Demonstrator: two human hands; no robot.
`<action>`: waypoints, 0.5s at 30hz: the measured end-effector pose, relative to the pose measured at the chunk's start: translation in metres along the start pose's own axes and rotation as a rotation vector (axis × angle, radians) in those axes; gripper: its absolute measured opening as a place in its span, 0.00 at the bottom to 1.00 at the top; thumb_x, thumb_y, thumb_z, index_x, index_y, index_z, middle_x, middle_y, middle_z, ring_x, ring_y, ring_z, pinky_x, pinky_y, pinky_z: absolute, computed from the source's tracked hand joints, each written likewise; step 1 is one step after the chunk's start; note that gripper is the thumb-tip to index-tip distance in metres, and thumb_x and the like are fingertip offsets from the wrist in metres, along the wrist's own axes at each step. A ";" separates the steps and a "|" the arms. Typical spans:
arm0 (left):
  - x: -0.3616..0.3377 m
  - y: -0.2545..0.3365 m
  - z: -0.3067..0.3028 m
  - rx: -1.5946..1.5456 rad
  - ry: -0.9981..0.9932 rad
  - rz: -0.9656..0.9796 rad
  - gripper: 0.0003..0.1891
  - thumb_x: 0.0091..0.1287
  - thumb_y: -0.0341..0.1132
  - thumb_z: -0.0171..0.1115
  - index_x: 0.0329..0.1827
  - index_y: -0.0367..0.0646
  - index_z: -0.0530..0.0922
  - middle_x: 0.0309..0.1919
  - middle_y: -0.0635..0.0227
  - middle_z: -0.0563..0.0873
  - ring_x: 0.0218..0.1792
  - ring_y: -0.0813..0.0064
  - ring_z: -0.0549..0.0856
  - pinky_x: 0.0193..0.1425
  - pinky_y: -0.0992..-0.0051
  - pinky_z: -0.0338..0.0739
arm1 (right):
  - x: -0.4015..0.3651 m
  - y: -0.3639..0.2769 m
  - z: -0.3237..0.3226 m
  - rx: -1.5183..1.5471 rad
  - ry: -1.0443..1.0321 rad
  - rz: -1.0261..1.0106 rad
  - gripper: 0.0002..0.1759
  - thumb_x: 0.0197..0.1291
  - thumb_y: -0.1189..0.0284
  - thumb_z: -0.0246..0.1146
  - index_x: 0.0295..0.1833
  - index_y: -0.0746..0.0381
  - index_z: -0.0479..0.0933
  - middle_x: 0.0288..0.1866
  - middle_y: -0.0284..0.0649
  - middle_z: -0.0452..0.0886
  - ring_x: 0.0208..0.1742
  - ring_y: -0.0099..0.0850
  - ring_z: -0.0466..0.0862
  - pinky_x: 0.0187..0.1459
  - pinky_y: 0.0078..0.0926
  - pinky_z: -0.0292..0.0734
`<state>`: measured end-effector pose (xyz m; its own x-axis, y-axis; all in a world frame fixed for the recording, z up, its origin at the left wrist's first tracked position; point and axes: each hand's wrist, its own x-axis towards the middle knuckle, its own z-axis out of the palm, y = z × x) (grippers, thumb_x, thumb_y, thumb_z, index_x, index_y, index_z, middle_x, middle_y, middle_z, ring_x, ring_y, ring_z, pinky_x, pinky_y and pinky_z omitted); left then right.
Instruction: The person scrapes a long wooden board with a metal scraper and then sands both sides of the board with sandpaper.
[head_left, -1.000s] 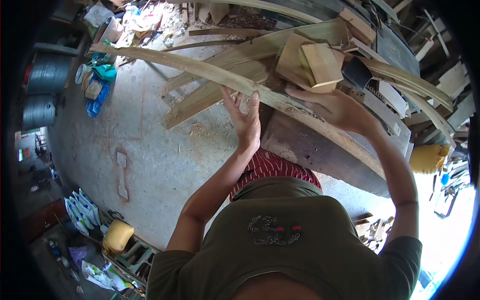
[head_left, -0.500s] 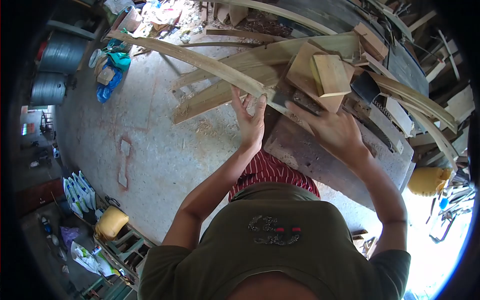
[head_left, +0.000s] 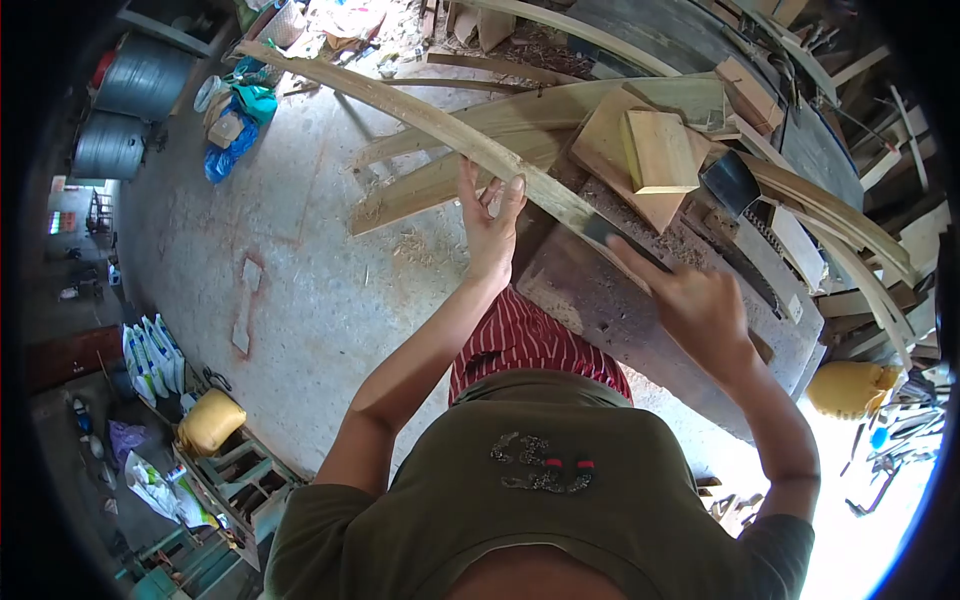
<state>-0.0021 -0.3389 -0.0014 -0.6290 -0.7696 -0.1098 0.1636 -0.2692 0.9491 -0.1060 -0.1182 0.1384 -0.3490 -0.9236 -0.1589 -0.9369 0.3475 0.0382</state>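
Observation:
A long curved wooden strip [head_left: 420,113] runs from the upper left down to the workbench [head_left: 600,310]. My left hand [head_left: 491,225] grips the strip near its middle, thumb on one side and fingers on the other. In my right hand [head_left: 700,310] is a dark flat-bladed tool [head_left: 625,238], index finger stretched along it; its blade lies on the strip's near end. Beyond the tool, a wooden block [head_left: 662,150] rests on a flat angular board [head_left: 592,150].
More curved planks [head_left: 440,190] lie beyond the strip. A black container [head_left: 731,184] stands among wood pieces on the right. Blue drums [head_left: 145,78] are at the upper left, a yellow jerrycan [head_left: 212,421] at the lower left and another [head_left: 848,388] at the right.
The dark tool has come down and toward me along the strip, with my right hand moving slightly right and down. My left hand still grips the strip.

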 end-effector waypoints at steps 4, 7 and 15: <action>-0.004 0.001 0.006 -0.032 0.031 0.004 0.48 0.72 0.45 0.66 0.84 0.53 0.39 0.80 0.59 0.50 0.74 0.59 0.67 0.71 0.55 0.74 | -0.011 0.006 -0.002 0.013 -0.141 0.048 0.41 0.63 0.74 0.57 0.79 0.34 0.58 0.24 0.43 0.83 0.25 0.40 0.86 0.28 0.41 0.82; -0.004 0.004 0.009 -0.032 0.053 -0.015 0.48 0.71 0.47 0.66 0.84 0.53 0.41 0.80 0.57 0.51 0.74 0.57 0.66 0.72 0.55 0.73 | 0.015 0.006 0.003 0.111 -0.076 0.052 0.40 0.63 0.75 0.56 0.78 0.35 0.60 0.24 0.43 0.84 0.25 0.43 0.85 0.27 0.42 0.81; -0.004 0.001 0.007 -0.029 0.048 0.004 0.49 0.71 0.47 0.66 0.84 0.52 0.39 0.79 0.57 0.53 0.73 0.58 0.68 0.71 0.54 0.74 | -0.022 0.022 0.005 0.252 -0.027 0.061 0.36 0.66 0.72 0.55 0.78 0.32 0.61 0.26 0.46 0.83 0.27 0.44 0.86 0.33 0.48 0.81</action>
<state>-0.0049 -0.3324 0.0017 -0.5912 -0.7975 -0.1207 0.1887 -0.2822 0.9406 -0.1183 -0.0892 0.1380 -0.4009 -0.8961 -0.1906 -0.8784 0.4350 -0.1977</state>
